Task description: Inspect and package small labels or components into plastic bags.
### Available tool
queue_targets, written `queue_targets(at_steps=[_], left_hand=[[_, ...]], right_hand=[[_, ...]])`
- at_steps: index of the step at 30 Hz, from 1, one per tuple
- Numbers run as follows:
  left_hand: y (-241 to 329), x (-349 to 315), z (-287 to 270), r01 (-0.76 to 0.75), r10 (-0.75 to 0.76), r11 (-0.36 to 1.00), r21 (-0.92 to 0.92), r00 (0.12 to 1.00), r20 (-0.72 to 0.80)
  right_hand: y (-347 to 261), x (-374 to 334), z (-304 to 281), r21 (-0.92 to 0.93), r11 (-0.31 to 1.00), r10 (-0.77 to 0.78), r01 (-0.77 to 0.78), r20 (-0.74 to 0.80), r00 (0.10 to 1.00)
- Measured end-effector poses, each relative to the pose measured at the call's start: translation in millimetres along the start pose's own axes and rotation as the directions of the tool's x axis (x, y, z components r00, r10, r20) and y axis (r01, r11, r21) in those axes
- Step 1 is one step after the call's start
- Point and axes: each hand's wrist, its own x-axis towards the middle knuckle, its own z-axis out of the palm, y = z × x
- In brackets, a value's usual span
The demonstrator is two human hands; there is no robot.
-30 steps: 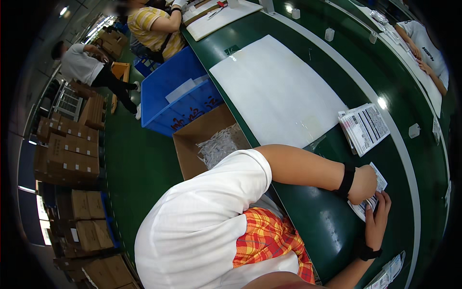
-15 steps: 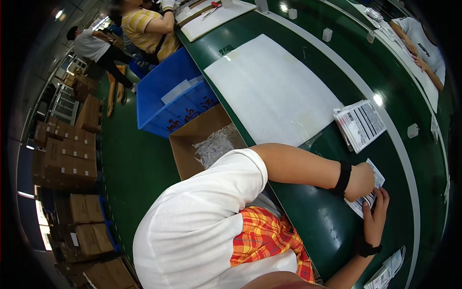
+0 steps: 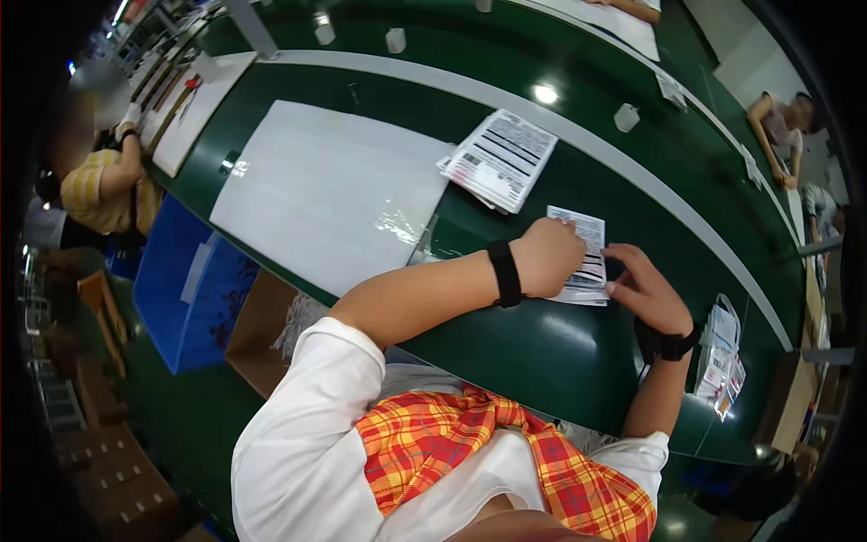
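Observation:
A small stack of white printed sheets (image 3: 590, 237) lies on the green table in front of me. My left hand (image 3: 549, 257) rests over its left side, fingers curled down and partly hidden by the back of the hand; what they pinch does not show. At the sheets' right edge is my right hand (image 3: 652, 291), thumb and fingers apart, the fingertips close to or touching the paper. Further off, to the left, sits a thicker pile of similar printed sheets (image 3: 508, 161).
A large white sheet (image 3: 325, 190) is taped to the table (image 3: 470, 361). Clear-bagged printed items (image 3: 720, 357) lie at right. A blue crate (image 3: 185, 280) and a cardboard box (image 3: 253, 330) holding clear plastic pieces stand off the left edge. A person in a yellow striped top (image 3: 104, 185) works at far left.
My view has swung to the right, so the table appears shifted left. My right hand's fingers have spread and drawn toward the sheets' right edge; my left hand stays over the sheets.

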Motion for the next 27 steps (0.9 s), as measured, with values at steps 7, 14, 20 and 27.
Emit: queue_targets(at_steps=[7, 14, 20, 27], left_hand=[[-6, 5, -1, 0.043, -0.045, 0.998, -0.053, 0.998, -0.041], [2, 3, 13, 0.084, -0.083, 0.996, 0.02, 0.996, -0.043], [19, 45, 41, 0.034, -0.014, 0.986, 0.166, 0.992, -0.123], [18, 29, 52, 0.101, -0.09, 0.985, 0.141, 0.993, -0.079]], right_hand=[[9, 106, -121, -0.035, 0.99, 0.129, -0.135, -0.142, 0.981], [93, 287, -132, -0.252, 0.908, 0.255, -0.334, -0.3, 0.919], [219, 298, -202, -0.283, 0.922, 0.117, -0.265, -0.449, 0.886], [74, 176, -164, -0.047, 0.994, -0.112, 0.102, -0.442, 0.89]])
